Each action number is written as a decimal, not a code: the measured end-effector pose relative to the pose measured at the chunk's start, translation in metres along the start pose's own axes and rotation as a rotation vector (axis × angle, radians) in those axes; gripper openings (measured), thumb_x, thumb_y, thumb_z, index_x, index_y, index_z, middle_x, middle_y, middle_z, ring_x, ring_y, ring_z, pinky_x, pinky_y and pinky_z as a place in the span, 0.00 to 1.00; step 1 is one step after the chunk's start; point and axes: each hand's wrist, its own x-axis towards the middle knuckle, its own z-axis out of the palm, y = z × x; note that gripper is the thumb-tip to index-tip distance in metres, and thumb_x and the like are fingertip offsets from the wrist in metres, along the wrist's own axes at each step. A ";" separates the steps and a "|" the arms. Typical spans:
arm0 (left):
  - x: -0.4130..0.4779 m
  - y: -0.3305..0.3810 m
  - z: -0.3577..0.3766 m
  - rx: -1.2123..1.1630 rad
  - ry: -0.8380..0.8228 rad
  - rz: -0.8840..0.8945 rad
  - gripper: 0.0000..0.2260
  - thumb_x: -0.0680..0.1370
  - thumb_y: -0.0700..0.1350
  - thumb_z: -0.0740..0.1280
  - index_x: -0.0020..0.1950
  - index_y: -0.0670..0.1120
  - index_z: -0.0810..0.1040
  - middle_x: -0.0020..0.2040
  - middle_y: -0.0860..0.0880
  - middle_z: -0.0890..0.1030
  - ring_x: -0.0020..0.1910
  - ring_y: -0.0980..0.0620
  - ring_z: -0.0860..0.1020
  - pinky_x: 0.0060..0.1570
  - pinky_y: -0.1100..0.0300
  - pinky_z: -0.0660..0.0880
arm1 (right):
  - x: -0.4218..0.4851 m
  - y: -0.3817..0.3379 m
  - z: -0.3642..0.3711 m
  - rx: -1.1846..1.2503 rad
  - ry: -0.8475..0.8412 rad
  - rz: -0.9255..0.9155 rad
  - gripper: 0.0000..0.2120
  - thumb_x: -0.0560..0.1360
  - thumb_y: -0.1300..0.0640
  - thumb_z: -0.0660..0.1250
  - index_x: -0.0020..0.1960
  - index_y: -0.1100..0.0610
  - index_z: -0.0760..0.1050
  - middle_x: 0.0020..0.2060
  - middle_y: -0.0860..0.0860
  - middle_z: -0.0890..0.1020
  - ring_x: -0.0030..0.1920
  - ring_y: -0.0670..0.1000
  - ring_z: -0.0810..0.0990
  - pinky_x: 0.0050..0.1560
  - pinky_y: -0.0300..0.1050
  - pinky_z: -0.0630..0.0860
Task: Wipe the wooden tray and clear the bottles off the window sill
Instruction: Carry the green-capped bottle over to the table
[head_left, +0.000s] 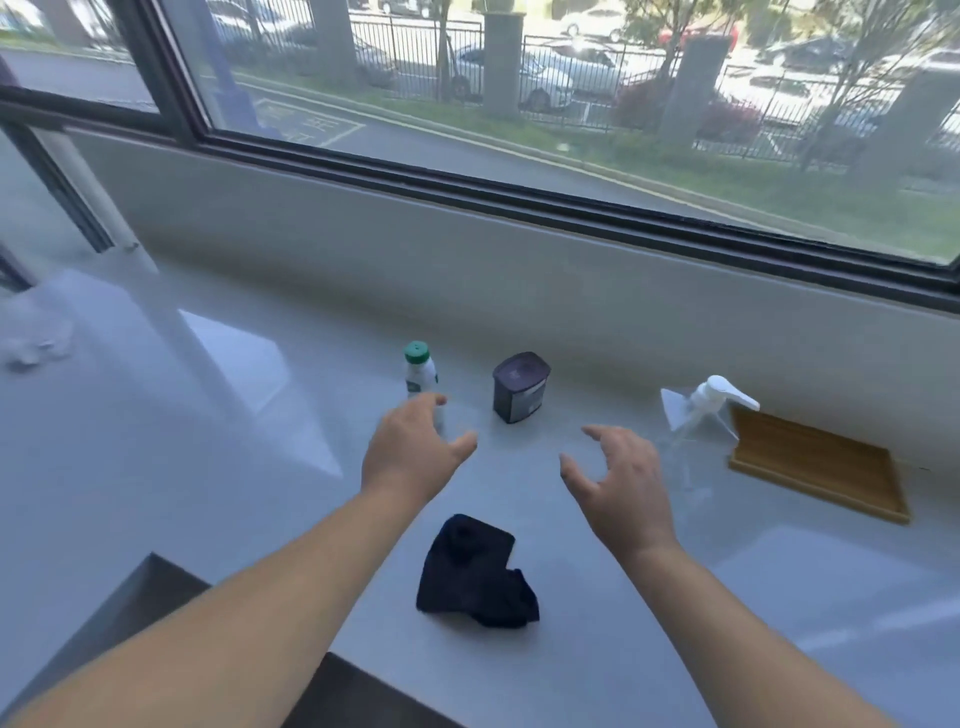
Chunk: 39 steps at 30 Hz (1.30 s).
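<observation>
Left hand (410, 449): fingers spread, empty, fingertips just in front of the white bottle (420, 371).
Right hand (621, 483): fingers apart, empty, over bare sill.
Window sill (208, 467): wide bare stretch at left.
Dark container (519, 387): upright, between both hands, farther back.
Pump bottle (701, 415): beside the wooden tray (821, 462), which lies well right.
Dark cloth (475, 571): crumpled near the sill's front edge.

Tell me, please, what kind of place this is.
Probably a room at street level, at a wide window sill. The large window looks onto parked cars and a fence; a pump bottle, a dark cloth and a wooden tray lie on the sill.
</observation>
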 end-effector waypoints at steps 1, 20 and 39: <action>0.007 -0.013 -0.016 0.014 0.024 -0.011 0.30 0.73 0.64 0.72 0.72 0.53 0.74 0.65 0.51 0.79 0.65 0.46 0.75 0.53 0.51 0.75 | 0.002 -0.016 0.011 0.005 -0.017 -0.013 0.23 0.77 0.46 0.72 0.68 0.55 0.78 0.62 0.51 0.81 0.67 0.55 0.72 0.67 0.51 0.71; 0.150 -0.092 0.000 0.020 -0.169 -0.200 0.40 0.70 0.66 0.76 0.78 0.57 0.66 0.78 0.54 0.72 0.71 0.49 0.75 0.56 0.53 0.74 | 0.126 -0.062 0.203 0.399 -0.415 0.483 0.26 0.80 0.43 0.64 0.76 0.49 0.69 0.70 0.52 0.76 0.58 0.50 0.78 0.51 0.48 0.75; 0.180 -0.102 0.023 -0.160 -0.100 -0.240 0.18 0.70 0.59 0.75 0.56 0.63 0.73 0.52 0.66 0.80 0.46 0.63 0.77 0.40 0.58 0.74 | 0.159 -0.091 0.267 0.856 -0.576 0.895 0.08 0.79 0.49 0.60 0.53 0.47 0.77 0.54 0.49 0.80 0.52 0.56 0.83 0.47 0.51 0.82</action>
